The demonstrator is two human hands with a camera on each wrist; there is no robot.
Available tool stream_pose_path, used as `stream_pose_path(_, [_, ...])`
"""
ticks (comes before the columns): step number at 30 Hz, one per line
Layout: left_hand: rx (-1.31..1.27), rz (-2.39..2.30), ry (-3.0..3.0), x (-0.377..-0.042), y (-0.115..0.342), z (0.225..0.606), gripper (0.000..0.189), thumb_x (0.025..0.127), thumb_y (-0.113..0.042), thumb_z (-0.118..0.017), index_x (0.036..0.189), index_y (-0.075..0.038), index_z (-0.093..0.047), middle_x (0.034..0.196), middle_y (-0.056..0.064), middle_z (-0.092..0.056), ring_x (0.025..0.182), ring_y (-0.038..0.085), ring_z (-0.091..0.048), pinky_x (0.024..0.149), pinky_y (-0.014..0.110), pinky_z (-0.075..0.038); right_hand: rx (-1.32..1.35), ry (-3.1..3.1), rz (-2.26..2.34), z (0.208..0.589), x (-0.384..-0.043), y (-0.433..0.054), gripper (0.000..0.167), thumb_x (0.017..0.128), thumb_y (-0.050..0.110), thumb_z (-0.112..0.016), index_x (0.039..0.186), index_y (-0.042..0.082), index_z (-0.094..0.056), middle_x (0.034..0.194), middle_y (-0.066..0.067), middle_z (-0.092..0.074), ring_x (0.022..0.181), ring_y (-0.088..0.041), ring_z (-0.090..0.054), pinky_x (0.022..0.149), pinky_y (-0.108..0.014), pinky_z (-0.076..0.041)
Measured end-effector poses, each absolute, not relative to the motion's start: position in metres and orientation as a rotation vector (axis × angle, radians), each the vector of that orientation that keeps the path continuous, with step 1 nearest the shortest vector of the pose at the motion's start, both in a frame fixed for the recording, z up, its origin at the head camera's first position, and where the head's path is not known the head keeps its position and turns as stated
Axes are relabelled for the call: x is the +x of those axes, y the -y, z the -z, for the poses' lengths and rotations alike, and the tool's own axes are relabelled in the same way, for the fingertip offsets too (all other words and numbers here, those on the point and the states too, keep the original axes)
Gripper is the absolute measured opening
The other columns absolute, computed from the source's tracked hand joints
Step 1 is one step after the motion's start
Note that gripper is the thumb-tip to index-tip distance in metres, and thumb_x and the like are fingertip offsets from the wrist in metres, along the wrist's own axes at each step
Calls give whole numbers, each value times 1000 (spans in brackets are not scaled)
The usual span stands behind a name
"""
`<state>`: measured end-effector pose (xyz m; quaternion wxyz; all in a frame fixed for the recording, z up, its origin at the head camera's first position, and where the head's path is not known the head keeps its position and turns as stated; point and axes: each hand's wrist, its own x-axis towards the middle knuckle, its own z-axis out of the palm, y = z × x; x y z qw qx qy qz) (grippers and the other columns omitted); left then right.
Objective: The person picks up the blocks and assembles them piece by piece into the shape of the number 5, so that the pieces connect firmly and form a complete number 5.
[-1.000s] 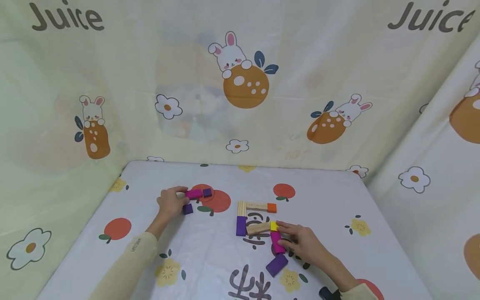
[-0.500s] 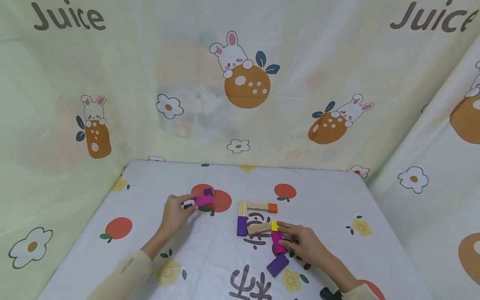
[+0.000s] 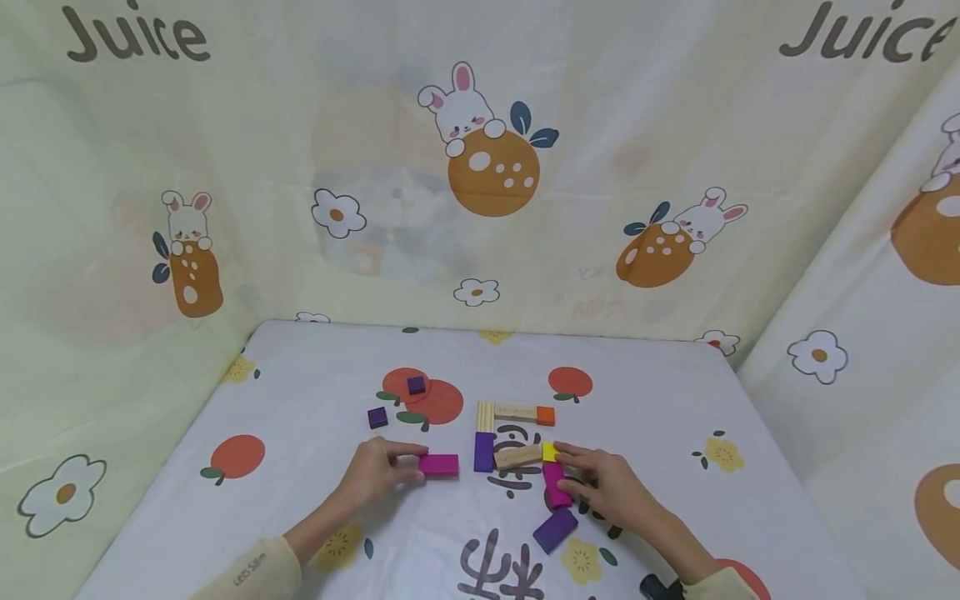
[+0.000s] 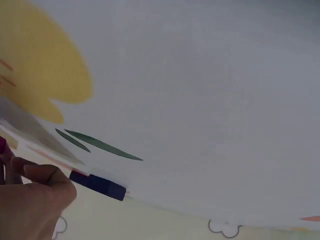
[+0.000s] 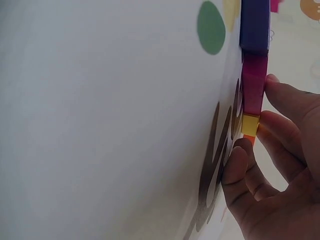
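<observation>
My left hand pinches a magenta block between thumb and fingertips at the left of the block layout; only the block's edge shows in the left wrist view. My right hand touches the layout's right side with its fingertips, at a yellow cube and another magenta block. Below that block lies a tilted purple block. A natural wood block runs from the yellow cube to an upright purple block. Above are a ridged wood block, a plain wood strip and an orange cube.
Two small dark purple cubes lie apart at the back left. The table wears a white cloth printed with fruit and flowers. A patterned curtain stands behind and at the sides. A black object sits by the right wrist.
My left hand has carried the magenta block from beside the small purple cubes toward the front and right, close to the layout. My right hand has stayed in place.
</observation>
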<state>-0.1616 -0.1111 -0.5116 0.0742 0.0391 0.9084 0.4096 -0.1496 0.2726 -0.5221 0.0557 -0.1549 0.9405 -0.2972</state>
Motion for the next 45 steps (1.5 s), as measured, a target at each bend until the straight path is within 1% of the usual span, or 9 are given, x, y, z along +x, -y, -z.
stream_pose_path(4, [180,-1204,-2688,-160,110,518,38,82,-8,-89,117,-18,-83,101,-1,-78,82,15,-52,67,19,-40,-471,-2850,910,522,-149,-273,47,92,27,-83,135,14,-74,153,-2,-64,87,0,-59,71,-17,-49])
stream_pose_path(8, [217,-1211,-2646,-160,110,519,41,83,-3,-87,122,-14,-81,106,1,-78,85,14,-57,71,19,-47,-471,-2849,906,521,-149,-272,46,92,26,-83,135,14,-74,153,-3,-64,87,-1,-59,71,-17,-49])
stream_pose_path(12, [219,-1220,-2608,-163,111,517,43,83,-3,-87,125,-11,-79,112,2,-77,84,14,-60,69,20,-51,-492,-2842,923,520,-148,-272,46,93,24,-82,135,12,-73,153,-4,-64,82,0,-53,70,-17,-47])
stream_pose_path(17, [203,-1250,-2577,-167,110,513,32,90,-8,-83,122,-9,-79,109,4,-78,79,13,-63,67,24,-58,-505,-2845,921,520,-149,-272,45,94,25,-81,135,11,-73,153,-4,-64,79,-1,-51,69,-18,-46])
stream_pose_path(20, [224,-1250,-2580,-169,109,511,25,92,-7,-81,116,-8,-81,107,6,-78,78,12,-64,67,24,-59,-499,-2845,917,521,-149,-273,45,94,27,-81,135,12,-73,153,-3,-64,85,-3,-56,71,-19,-46])
stream_pose_path(24, [276,-1211,-2614,-170,107,511,19,91,-7,-82,110,-8,-83,106,7,-79,79,12,-65,66,22,-56,-495,-2835,922,521,-149,-274,46,94,29,-81,136,13,-73,153,-2,-64,97,-8,-62,74,-20,-47])
stream_pose_path(31, [314,-1169,-2604,-166,102,508,18,89,-8,-84,107,-7,-84,99,5,-79,78,11,-64,64,20,-52,-497,-2838,915,521,-149,-275,46,94,30,-81,136,14,-73,153,-2,-64,96,-7,-60,75,-19,-47])
stream_pose_path(37, [341,-1178,-2513,-158,92,503,18,89,-8,-83,107,-5,-83,97,5,-79,76,10,-65,66,20,-55,-503,-2836,913,518,-149,-275,46,94,28,-81,137,12,-72,154,-3,-63,89,-6,-56,72,-19,-46])
stream_pose_path(45, [400,-1186,-2409,-144,72,501,16,88,-5,-83,104,-2,-83,95,7,-78,71,11,-64,64,22,-55,-498,-2834,920,518,-148,-274,46,94,26,-81,137,11,-72,154,-4,-63,100,-12,-64,75,-19,-49])
